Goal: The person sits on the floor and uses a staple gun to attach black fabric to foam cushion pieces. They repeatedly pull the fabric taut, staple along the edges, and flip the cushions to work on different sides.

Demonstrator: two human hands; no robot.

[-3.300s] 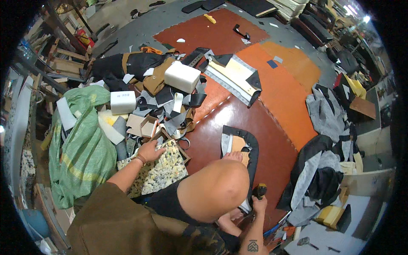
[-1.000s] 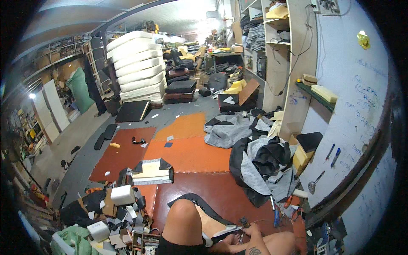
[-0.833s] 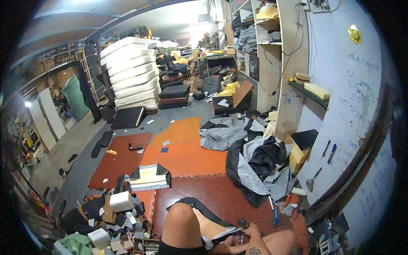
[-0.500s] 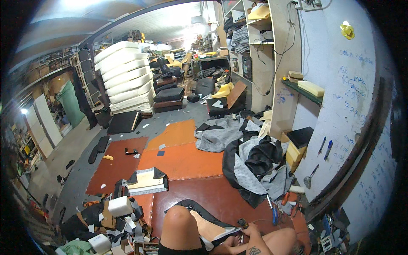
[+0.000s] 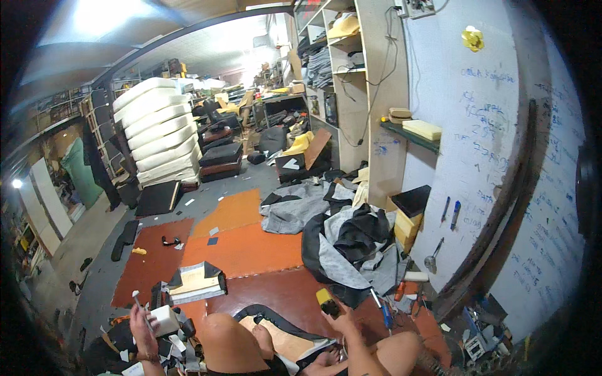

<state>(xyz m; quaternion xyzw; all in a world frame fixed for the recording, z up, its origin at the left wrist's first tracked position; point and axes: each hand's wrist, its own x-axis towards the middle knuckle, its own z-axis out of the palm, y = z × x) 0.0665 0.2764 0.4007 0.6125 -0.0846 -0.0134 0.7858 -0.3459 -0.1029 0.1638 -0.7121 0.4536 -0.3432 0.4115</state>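
My left hand is raised at the lower left, fingers curled round a slim grey tool with a pale tip; its exact kind is unclear. To the right, my right hand grips a yellow-and-black hand tool above the red-brown mat, partly hidden by the fingers. Between my bent legs lies a panel with a beige face and a black fabric border. One bare foot rests against it, and neither hand touches it.
A similar panel lies ahead on the mat. Grey and black fabric is heaped at the right, near screwdrivers. Scraps and white blocks crowd the lower left. White cushions are stacked beyond.
My right hand has lifted the yellow-and-black tool off the panel, up and leftward. My left hand has left the panel's edge and now holds the slim tool far left. The view has shifted.
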